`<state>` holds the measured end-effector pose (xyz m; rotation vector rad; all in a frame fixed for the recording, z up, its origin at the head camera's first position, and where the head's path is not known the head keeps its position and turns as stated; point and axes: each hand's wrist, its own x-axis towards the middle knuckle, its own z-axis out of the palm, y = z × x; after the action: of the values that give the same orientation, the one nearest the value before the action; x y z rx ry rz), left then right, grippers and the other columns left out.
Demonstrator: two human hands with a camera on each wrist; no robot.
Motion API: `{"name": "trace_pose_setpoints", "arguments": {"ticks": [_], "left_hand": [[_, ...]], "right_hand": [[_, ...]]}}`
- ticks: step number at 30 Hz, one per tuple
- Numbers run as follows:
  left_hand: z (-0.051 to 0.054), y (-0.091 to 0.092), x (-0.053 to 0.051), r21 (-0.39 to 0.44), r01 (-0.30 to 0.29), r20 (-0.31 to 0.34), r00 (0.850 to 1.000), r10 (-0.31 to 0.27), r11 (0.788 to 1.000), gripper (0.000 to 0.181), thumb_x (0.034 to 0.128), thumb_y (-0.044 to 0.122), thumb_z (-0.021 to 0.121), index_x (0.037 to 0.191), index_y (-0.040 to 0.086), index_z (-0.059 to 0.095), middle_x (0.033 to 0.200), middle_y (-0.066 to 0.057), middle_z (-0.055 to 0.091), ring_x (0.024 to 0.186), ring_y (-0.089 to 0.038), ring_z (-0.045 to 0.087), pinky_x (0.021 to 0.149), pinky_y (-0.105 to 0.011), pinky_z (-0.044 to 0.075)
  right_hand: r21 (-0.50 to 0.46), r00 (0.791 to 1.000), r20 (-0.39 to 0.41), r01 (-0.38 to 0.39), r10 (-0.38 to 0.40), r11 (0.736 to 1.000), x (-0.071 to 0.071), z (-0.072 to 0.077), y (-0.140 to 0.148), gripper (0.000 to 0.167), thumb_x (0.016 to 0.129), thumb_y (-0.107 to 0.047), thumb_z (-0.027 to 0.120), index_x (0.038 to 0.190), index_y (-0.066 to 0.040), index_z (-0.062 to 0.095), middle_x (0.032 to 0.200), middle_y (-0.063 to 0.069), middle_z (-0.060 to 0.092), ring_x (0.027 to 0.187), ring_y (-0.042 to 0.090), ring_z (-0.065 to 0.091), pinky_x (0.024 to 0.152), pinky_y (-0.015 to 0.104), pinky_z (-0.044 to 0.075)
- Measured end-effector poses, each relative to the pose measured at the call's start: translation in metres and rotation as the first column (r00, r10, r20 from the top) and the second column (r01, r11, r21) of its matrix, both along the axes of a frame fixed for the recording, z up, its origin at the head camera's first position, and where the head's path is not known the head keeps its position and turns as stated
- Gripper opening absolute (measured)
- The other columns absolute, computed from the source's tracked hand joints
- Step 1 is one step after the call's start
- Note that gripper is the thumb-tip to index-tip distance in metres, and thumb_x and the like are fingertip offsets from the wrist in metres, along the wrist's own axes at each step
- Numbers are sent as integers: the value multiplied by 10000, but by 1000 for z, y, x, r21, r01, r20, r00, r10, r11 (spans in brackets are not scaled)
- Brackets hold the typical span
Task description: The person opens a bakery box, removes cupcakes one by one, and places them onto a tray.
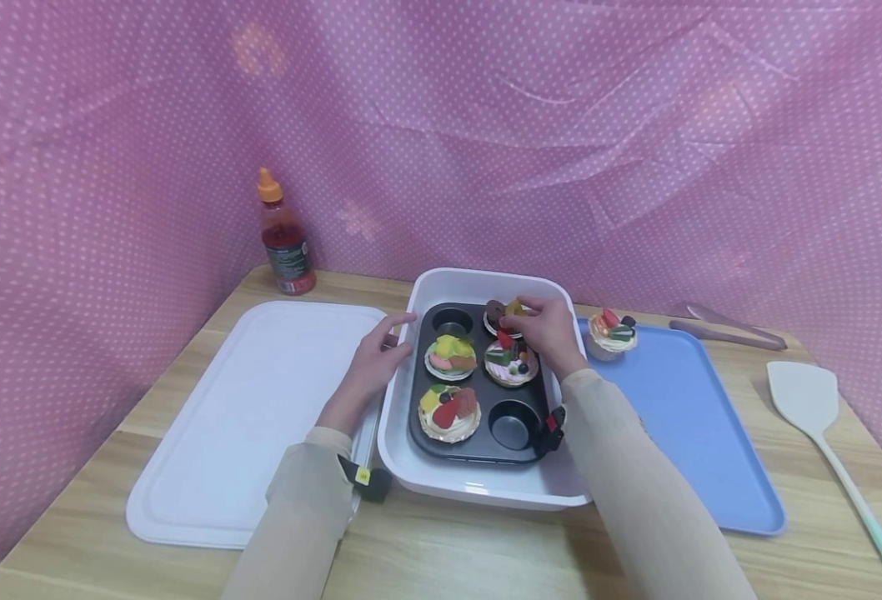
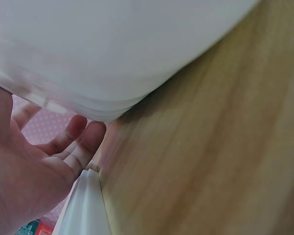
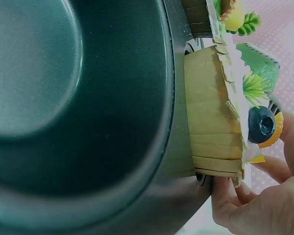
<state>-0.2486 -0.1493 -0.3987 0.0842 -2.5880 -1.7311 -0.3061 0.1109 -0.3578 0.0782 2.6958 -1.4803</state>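
Observation:
A dark muffin tin (image 1: 478, 454) lies inside a white rectangular tub (image 1: 456, 493). My right hand (image 1: 549, 329) pinches a cupcake (image 1: 495, 312) with brown and yellow toppings at the tin's back right cup. Just in front sits a berry-topped cupcake (image 1: 511, 367); its pale paper case (image 3: 213, 112) partly blocks the right wrist view. Two more cupcakes fill the left column: one with yellow and pink toppings (image 1: 450, 358), one with a strawberry (image 1: 448, 414). At the tub's left side, my left hand (image 1: 369, 358) holds the rim, some fingers against the outer wall (image 2: 103, 54).
Left of the tub lies a white tray (image 1: 238, 417). On the right, a blue tray (image 1: 696, 425) bears another cupcake (image 1: 610, 335). Tongs (image 1: 729, 333) and a pale spatula (image 1: 804, 396) lie further right. A sauce bottle (image 1: 287, 250) stands at the back left.

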Motion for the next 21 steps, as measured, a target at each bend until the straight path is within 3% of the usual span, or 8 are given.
{"name": "trace_pose_setpoints", "arguments": {"ticks": [21], "left_hand": [[0,-1,-1,1,4,13,1000,-4,1000,533,914,181,573,1434,295,537,1138,-163,614,1013,-280,599,845,-385,573]], "right_hand": [[-42,1000,11,7,-7,999,0,-1,0,573,895,-225,744,1410,-42,572,1402,167,611,1276,318,606,1059,442,514]]}}
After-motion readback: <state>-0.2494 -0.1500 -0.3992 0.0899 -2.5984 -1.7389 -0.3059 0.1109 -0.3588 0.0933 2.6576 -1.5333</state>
